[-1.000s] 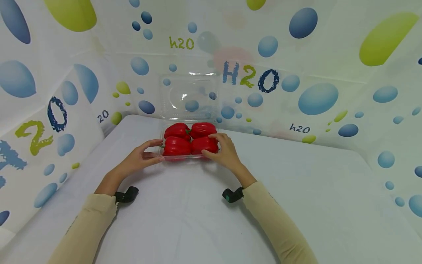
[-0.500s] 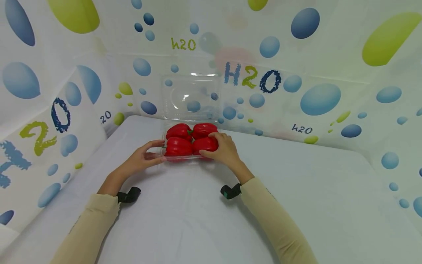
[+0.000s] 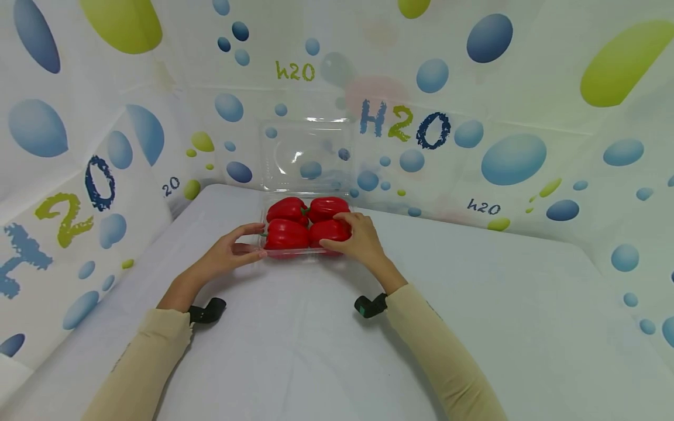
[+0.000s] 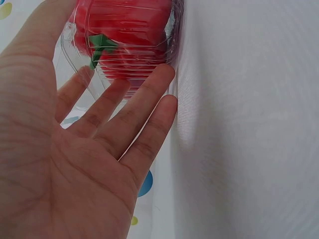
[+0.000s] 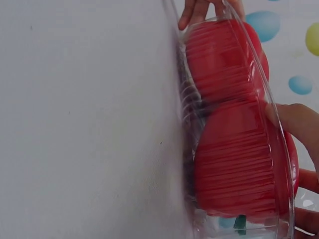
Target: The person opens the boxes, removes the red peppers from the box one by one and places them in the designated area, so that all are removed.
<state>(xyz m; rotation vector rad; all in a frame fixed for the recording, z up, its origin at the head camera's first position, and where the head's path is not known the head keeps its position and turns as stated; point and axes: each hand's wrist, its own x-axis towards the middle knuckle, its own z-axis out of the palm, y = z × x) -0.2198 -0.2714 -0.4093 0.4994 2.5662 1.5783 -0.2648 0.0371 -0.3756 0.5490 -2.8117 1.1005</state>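
Several red bell peppers lie in two rows in a clear plastic clamshell container (image 3: 295, 252), its lid (image 3: 308, 155) standing up behind. My right hand (image 3: 362, 241) holds the front right bell pepper (image 3: 322, 231), thumb in front and fingers at its far right side. In the right wrist view the right thumb (image 5: 294, 117) reaches over the rim against that pepper. My left hand (image 3: 223, 251) steadies the container's left side. In the left wrist view its nearly straight fingers (image 4: 144, 99) touch the ribbed plastic wall, near a green stem (image 4: 102, 44).
A white cloth (image 3: 295, 339) covers the table. Behind it hangs a white backdrop (image 3: 337, 35) printed with blue and green drops and lettering. The raised lid stands close to the backdrop.
The whole view has shifted slightly, with the scene moving a little to the right. Both hands keep the same places at the container and the pepper.
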